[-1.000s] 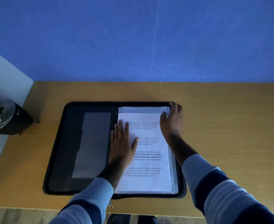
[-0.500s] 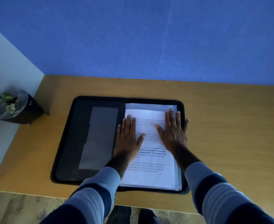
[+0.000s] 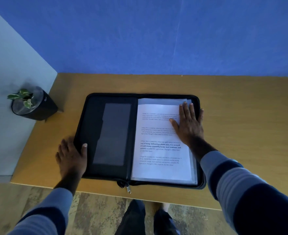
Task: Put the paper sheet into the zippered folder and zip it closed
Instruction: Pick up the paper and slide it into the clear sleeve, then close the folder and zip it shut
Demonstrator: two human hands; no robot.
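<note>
- Done: paper sheet (image 3: 161,143) flat inside open zippered folder (image 3: 112,133), under flat right hand (image 3: 189,126).
- Left: left hand (image 3: 72,155) gripping left cover; closing, zipping pending.

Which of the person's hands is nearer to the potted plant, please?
Left. The left hand grips the folder's left edge, below and right of the potted plant; the right hand lies on the paper sheet, farther away.

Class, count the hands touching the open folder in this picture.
2: the left hand grips the folder at its left edge; the right hand lies flat on the paper sheet.
</note>
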